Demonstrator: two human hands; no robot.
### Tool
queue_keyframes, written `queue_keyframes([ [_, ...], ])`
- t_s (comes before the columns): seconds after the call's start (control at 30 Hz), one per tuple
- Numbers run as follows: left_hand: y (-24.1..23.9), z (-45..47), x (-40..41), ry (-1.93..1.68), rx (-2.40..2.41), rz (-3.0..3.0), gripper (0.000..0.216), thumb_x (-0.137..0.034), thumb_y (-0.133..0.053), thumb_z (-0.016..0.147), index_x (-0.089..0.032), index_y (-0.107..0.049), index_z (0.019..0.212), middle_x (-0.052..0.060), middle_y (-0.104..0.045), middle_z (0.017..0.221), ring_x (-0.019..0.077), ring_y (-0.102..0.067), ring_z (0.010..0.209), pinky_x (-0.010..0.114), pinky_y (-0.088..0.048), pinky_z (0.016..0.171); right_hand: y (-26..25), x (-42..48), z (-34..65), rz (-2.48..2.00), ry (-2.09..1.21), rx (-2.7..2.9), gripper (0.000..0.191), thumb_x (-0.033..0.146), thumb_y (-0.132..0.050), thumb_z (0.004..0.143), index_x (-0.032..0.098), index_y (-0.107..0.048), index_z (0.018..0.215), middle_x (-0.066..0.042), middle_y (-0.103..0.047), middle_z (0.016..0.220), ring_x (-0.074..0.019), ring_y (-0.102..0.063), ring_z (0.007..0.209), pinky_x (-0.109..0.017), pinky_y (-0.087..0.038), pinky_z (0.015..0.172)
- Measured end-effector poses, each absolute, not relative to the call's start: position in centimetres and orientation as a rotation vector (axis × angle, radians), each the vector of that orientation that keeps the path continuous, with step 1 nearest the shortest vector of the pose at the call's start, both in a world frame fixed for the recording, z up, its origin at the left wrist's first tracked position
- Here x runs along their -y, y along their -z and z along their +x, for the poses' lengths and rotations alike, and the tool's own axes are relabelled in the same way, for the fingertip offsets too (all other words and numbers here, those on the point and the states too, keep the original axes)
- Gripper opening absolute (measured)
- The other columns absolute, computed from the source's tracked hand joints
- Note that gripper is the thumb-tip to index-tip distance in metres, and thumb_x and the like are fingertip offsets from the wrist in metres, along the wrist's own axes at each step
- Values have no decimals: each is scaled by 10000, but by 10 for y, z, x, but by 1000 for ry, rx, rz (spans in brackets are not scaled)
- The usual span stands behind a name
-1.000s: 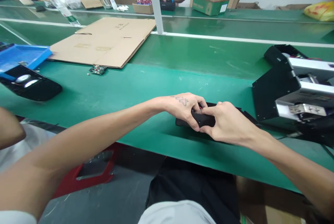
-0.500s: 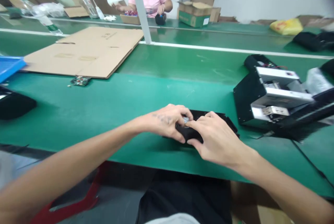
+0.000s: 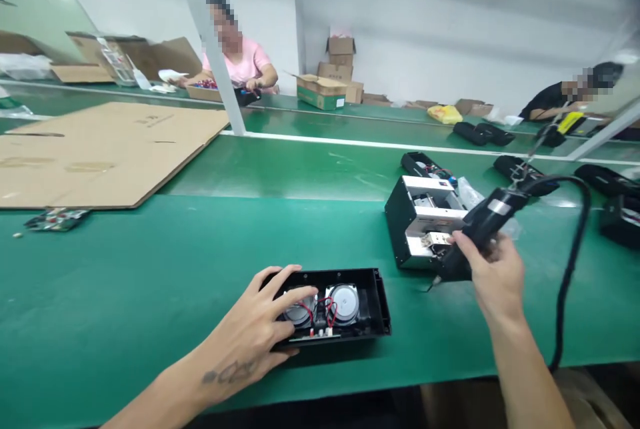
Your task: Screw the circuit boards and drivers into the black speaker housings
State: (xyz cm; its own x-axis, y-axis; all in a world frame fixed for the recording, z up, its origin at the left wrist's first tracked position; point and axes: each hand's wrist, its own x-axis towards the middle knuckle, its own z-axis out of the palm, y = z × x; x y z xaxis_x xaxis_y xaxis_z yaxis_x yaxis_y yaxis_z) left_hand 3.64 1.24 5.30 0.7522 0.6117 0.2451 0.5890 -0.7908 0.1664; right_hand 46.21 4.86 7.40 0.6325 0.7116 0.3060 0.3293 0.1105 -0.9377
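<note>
An open black speaker housing (image 3: 373, 305) lies on the green bench, showing two round drivers with red wires. My left hand (image 3: 263, 329) rests on its left end, fingers spread over the near driver. My right hand (image 3: 493, 275) is closed round a black electric screwdriver (image 3: 480, 222) with a thick black cable (image 3: 575, 235) looping off to the right; the tool's tip points down-left, just right of the housing. A black and metal fixture (image 3: 417, 225) stands directly behind the tool.
A flattened cardboard sheet (image 3: 100, 149) covers the bench at the left, with a small circuit board (image 3: 57, 219) by its near edge. More black housings (image 3: 483, 133) lie at the far right. Two other people sit at the back bench beside cardboard boxes (image 3: 327, 85).
Both hands were pressed together on the housing. Now the right hand has left it and grips the screwdriver at the right, and the housing's open inside shows. The view has swung up and right.
</note>
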Motion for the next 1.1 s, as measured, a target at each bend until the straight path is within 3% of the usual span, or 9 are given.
queue_keyframes([
  [0.07, -50, 39, -14, -499, -984, 2860, 240, -492, -894, 845, -281, -803, 777, -8, -709, 1497, 441, -468, 1511, 632, -344, 1184, -68, -42, 461, -1399, -327, 850, 498, 454, -957, 743, 215, -701, 1096, -8, -716, 892, -208, -689, 762, -373, -582, 767],
  [0.23, -42, 62, -26, -609, -968, 2813, 202, -482, -913, 847, -299, -831, 824, -24, -704, 1493, 404, -457, 1514, 578, -314, 1188, -69, -32, 460, -1131, -786, 870, 506, 410, -964, 753, 208, -689, 1125, 60, -608, 738, -113, -559, 521, -272, -443, 526],
  [0.4, -33, 77, -41, -640, -941, 2797, 205, -480, -953, 781, -315, -835, 811, -31, -697, 1496, 392, -472, 1490, 561, -276, 1220, -110, -45, 460, -973, -612, 850, 539, 370, -966, 766, 253, -643, 1182, 89, -613, 684, -104, -543, 505, -258, -437, 515],
  [0.6, -30, 75, -37, -716, -939, 2844, 320, -583, -952, 771, -309, -785, 772, -64, -741, 1430, 381, -476, 1497, 587, 67, 1340, -131, -75, 451, -953, -320, 1052, 439, 448, -908, 842, 270, -578, 1069, 111, -623, 642, -124, -562, 487, -318, -505, 607],
  [0.7, -30, 77, -32, -767, -968, 2867, 342, -587, -931, 802, -292, -763, 759, -58, -756, 1397, 380, -484, 1494, 608, 134, 1336, -127, -83, 446, -1008, -360, 1116, 431, 469, -918, 820, 255, -586, 992, 102, -617, 618, -124, -543, 463, -319, -490, 570],
  [0.83, -28, 79, -29, -866, -972, 2832, 354, -577, -905, 842, -275, -744, 751, -59, -771, 1352, 365, -488, 1496, 574, 17, 1344, -130, -68, 437, -1059, -539, 1195, 393, 402, -911, 843, 248, -632, 1073, 103, -593, 604, -116, -516, 452, -296, -460, 507],
  [1.0, -29, 82, -25, -865, -992, 2795, 322, -535, -919, 844, -272, -750, 765, -54, -770, 1342, 372, -483, 1501, 560, -146, 1267, -143, -25, 423, -982, -846, 1188, 493, 411, -870, 895, 284, -624, 1302, 79, -604, 644, -134, -534, 468, -289, -445, 466],
  [1.1, -31, 84, -21, -853, -1005, 2806, 325, -490, -944, 821, -252, -736, 745, -43, -772, 1326, 387, -500, 1487, 574, -183, 1229, -152, -8, 415, -827, -910, 1213, 385, 405, -842, 928, 287, -663, 1248, 72, -595, 610, -130, -531, 453, -277, -451, 457],
])
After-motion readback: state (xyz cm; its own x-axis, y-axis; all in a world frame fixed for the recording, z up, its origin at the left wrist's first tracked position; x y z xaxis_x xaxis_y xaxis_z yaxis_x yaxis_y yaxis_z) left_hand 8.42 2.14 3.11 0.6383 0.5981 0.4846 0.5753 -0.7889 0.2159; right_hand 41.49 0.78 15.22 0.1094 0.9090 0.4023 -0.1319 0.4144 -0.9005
